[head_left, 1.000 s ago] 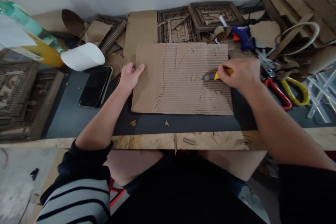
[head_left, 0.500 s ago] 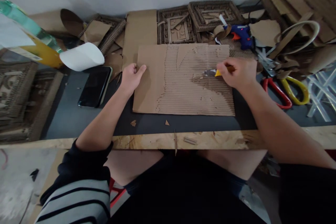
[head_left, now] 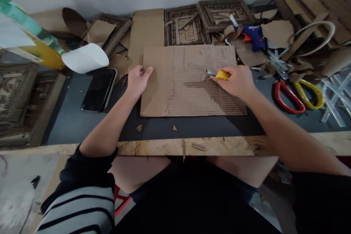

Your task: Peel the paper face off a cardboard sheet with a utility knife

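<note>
A sheet of corrugated cardboard (head_left: 192,97) lies in front of me, its smooth left strip intact and its ridges bare over most of the rest. My left hand (head_left: 139,79) grips the sheet's left edge, thumb on top and fingers partly hidden beneath. In my right hand (head_left: 238,82) is a yellow utility knife (head_left: 222,75), its metal tip pointing left just above the ridges near the middle of the sheet. A patch of smooth paper remains at the sheet's upper middle, beside torn bits.
Left of the sheet lie a phone (head_left: 99,89), a white paper roll (head_left: 85,58) and a bottle (head_left: 33,33). To the right are red-and-yellow-handled scissors (head_left: 289,97), clear glue sticks (head_left: 336,95) and a blue glue gun (head_left: 252,37). Cardboard frames (head_left: 187,29) stand behind. The wooden table edge (head_left: 159,148) is nearest me.
My right hand has shifted left and turned, bringing the knife further over the sheet. The sheet's near edge has moved slightly away from me. My left hand keeps its place.
</note>
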Motion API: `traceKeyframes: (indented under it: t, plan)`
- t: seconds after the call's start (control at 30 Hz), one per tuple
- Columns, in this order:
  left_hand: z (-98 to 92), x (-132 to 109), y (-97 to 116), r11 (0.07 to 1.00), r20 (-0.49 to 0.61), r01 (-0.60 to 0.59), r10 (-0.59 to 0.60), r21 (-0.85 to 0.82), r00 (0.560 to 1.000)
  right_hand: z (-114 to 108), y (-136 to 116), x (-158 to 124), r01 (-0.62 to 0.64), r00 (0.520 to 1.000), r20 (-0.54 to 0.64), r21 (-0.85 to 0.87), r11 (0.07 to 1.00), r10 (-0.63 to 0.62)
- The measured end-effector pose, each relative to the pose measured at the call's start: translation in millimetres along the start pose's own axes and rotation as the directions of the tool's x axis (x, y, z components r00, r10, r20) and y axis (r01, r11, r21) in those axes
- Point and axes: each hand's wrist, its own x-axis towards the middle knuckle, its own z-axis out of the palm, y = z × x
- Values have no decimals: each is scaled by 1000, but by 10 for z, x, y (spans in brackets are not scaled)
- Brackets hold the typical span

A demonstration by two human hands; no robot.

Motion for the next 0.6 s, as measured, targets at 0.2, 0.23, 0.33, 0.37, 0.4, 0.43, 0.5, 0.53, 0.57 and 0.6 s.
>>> traceKeyframes:
  t: [0.2, 0.23, 0.33, 0.37, 0.4, 0.43, 0.5, 0.53, 0.57, 0.6]
  plan:
    - [10, -40, 64, 1000, -2, 14, -14, -4, 1000, -33, -86, -4, 16, 1000, -6, -50, 999, -16]
    - [11, -38, 63, 1000, 2, 16, -16, -3, 1000, -32, -105, -3, 12, 1000, 2, -53, 999, -12]
    - [12, -22, 38, 1000, -7, -7, 7, -1, 1000, -23, -158, -1, -7, 999, 34, -67, 998, 10]
    - [12, -15, 28, 1000, -15, -22, 22, -1, 1000, -23, -174, 0, -13, 999, 42, -73, 997, 16]
    - [11, -9, 18, 999, -20, -38, 38, -2, 999, -24, -187, 1, -20, 999, 48, -80, 997, 23]
    - [11, -5, 11, 999, -22, -51, 51, -2, 998, -27, -198, 4, -30, 998, 53, -87, 996, 34]
    - [15, 1, 3, 998, -22, -61, 61, 2, 998, -36, -214, 12, -53, 996, 69, -102, 993, 60]
    - [17, 2, 1, 998, -20, -60, 60, 5, 998, -41, -219, 18, -61, 994, 82, -106, 992, 70]
    - [21, 3, 1, 998, -20, -59, 59, 4, 998, -46, -224, 23, -63, 993, 96, -109, 992, 73]
    - [23, 2, 0, 998, -23, -58, 58, 0, 998, -52, -229, 28, -59, 992, 106, -109, 992, 70]
